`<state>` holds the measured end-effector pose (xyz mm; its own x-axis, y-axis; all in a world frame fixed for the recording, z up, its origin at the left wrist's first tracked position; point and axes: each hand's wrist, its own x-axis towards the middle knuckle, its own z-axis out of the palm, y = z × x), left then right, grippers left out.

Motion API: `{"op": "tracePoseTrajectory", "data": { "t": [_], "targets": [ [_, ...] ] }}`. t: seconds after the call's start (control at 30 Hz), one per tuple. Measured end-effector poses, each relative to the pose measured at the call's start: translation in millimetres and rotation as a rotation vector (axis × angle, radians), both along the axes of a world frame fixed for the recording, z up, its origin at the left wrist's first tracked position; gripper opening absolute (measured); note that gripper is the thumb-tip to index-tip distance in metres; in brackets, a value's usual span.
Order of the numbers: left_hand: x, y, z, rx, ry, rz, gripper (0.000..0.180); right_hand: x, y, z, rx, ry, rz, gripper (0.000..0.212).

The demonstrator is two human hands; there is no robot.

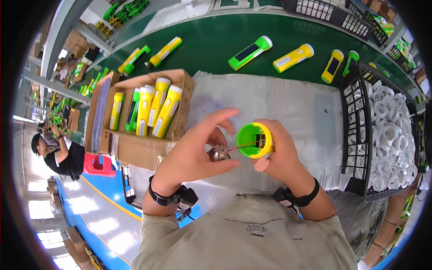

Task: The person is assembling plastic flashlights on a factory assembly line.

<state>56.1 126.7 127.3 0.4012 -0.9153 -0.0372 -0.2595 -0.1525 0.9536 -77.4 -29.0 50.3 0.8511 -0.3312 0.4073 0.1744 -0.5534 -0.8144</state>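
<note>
My right hand point(284, 150) is wrapped round a yellow flashlight body point(269, 140), its open mouth turned up and to the left. The inside looks green, and a small circuit part point(260, 141) shows within. Thin red and dark wires point(242, 146) run from it to a silver lamp reflector point(218, 153). That reflector sits in the curled fingers of my left hand point(191, 146), whose thumb and forefinger are spread apart. Both hands are above the plastic-covered work surface point(310, 108), a short gap between them.
On the left stands a cardboard box point(183, 103) of yellow and green flashlights. A black crate point(355, 121) on the right holds many white rings point(389, 135). Several flashlights point(249, 53) lie along the green belt point(202, 51) at the back. A person point(63, 155) is at work far left.
</note>
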Motion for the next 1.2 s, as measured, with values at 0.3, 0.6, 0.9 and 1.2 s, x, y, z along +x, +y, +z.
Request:
{"op": "tracePoseTrajectory", "data": {
  "t": [0.3,0.6,0.9,1.2],
  "targets": [
    [-14,36,-49,-0.507,0.300,0.168,0.043,-11,15,-19,0.155,0.013,0.116,0.056],
    [-51,3,-27,-0.059,-0.893,-0.129,0.045,-22,29,-48,-0.082,-0.121,0.195,0.065],
    [-50,-40,-69,-0.649,-0.477,-0.183,0.049,-31,-56,-30,0.493,0.179,0.188,0.040],
    [-72,-49,-76,-0.525,-0.021,-0.233,0.048,-16,-66,-49,-0.069,0.611,-0.157,0.025]
  ]
}}
